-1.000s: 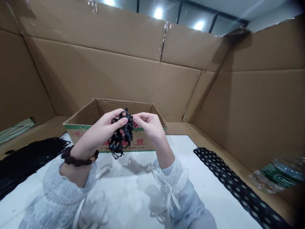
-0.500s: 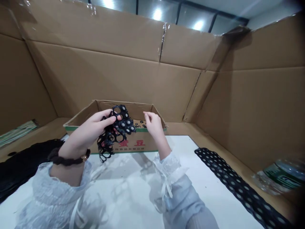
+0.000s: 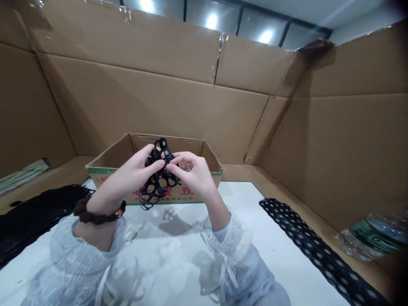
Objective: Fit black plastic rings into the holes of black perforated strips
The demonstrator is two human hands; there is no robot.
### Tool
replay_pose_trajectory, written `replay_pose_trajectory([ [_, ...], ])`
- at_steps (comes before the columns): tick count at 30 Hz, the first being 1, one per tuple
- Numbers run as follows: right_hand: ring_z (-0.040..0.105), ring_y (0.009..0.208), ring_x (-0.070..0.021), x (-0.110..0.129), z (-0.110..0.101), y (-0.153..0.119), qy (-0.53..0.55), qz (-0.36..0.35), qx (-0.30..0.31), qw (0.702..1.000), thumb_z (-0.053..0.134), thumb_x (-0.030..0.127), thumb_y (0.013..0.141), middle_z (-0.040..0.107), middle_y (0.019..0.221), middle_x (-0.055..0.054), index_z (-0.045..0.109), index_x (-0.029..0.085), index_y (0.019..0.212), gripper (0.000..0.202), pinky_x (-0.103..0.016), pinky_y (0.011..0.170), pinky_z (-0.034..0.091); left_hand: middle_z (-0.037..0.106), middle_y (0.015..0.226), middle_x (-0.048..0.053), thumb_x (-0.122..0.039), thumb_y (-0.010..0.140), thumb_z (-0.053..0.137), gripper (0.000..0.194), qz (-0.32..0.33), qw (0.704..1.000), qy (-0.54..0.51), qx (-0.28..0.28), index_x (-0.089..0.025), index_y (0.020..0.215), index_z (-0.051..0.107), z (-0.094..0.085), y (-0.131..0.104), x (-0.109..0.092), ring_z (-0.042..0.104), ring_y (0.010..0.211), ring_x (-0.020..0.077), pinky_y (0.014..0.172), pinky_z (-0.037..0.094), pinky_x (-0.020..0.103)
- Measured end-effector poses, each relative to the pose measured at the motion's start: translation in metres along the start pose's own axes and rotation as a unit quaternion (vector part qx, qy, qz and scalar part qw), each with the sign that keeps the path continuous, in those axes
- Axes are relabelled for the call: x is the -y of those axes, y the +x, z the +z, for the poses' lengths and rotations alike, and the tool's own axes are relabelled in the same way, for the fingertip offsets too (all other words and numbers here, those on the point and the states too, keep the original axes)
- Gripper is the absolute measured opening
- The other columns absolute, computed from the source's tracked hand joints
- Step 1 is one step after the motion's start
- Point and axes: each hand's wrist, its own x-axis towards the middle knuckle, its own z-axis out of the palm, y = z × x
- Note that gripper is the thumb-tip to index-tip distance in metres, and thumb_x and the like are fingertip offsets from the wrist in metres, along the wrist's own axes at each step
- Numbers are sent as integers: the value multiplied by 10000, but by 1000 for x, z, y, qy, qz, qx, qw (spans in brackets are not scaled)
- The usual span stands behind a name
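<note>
My left hand [image 3: 135, 172] is closed round a black sheet [image 3: 156, 185] of linked rings, some with grey round centres. Its lower part hangs down, with open holes, in front of the cardboard box [image 3: 117, 178]. From the right, my right hand [image 3: 194, 172] pinches the sheet's edge with thumb and forefinger, close to my left thumb. Both hands are above the box's near edge. Small dark rings show faintly inside the box behind my right fingers.
A black strip with grey dots [image 3: 312, 238] lies on the right of the white table [image 3: 178, 263]. Black material [image 3: 41, 212] is piled at the left. A plastic bottle [image 3: 376, 233] lies far right. Tall cardboard walls [image 3: 159, 97] surround the table.
My right hand has moved left from over the box's right side to the black sheet and now grips its edge. The sheet has turned a little and shifted slightly right.
</note>
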Motion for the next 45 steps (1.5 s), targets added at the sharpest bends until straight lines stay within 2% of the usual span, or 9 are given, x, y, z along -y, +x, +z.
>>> replay_pose_trajectory([
  [8,637,836,-158,4,3,-2,-24,-6,-19,1000,578,283,787,692,910,-67,663,165,752,150,-281,737,510,533,923,9,-378,823,517,229,28,1000,-8,6,-200,962,481,2,-2,-3,507,881,172,760,436,245],
  [14,631,674,-132,-17,-34,9,16,31,-274,961,430,402,863,679,757,-58,578,158,853,286,-241,575,497,582,927,-32,-328,786,584,243,-100,985,-141,-14,-249,1007,519,-9,-11,0,542,880,165,730,456,221],
  [20,619,946,-195,-44,-29,17,-140,52,-121,981,663,309,703,677,982,-88,647,176,885,226,-357,863,473,591,944,-34,-293,790,563,208,-101,981,-161,-35,-239,991,551,-7,-5,5,545,905,163,750,446,217],
  [26,643,709,-135,-5,-8,3,94,65,123,986,667,363,705,680,827,-12,550,228,1105,438,-278,658,540,567,1137,-23,-351,807,548,382,-76,988,-120,-60,-291,1175,470,-2,-7,3,505,1064,207,814,447,235],
  [30,623,640,-125,0,-2,0,92,45,39,994,606,370,749,648,751,-9,608,190,922,250,-237,550,524,622,1064,18,-424,819,529,371,-82,993,-78,-24,-225,1132,527,-2,-4,6,559,991,223,781,477,270],
  [33,584,542,-112,-1,1,-2,53,39,8,998,536,384,806,610,657,8,586,197,985,263,-232,507,495,678,934,37,-467,764,595,373,-77,995,-53,47,-168,985,624,0,-1,8,608,875,238,694,498,278],
  [36,548,496,-104,-1,3,-5,4,23,-6,1000,497,391,842,578,602,40,493,250,1137,327,-234,530,477,698,874,29,-478,727,633,369,-74,996,-47,25,-167,925,659,2,0,6,621,803,228,630,495,265],
  [42,562,654,-116,0,4,-5,-96,-38,-19,994,552,429,802,606,707,2,613,210,861,234,-238,644,460,697,920,26,-435,746,619,371,-79,996,-48,-17,-186,1020,650,3,-2,1,624,870,224,667,501,257],
  [45,568,658,-114,-3,-3,-1,-23,20,40,999,616,428,745,614,691,4,623,196,845,252,-221,589,467,693,958,18,-407,733,627,383,-88,995,-46,-13,-208,1060,639,1,-4,1,627,889,229,662,515,261],
])
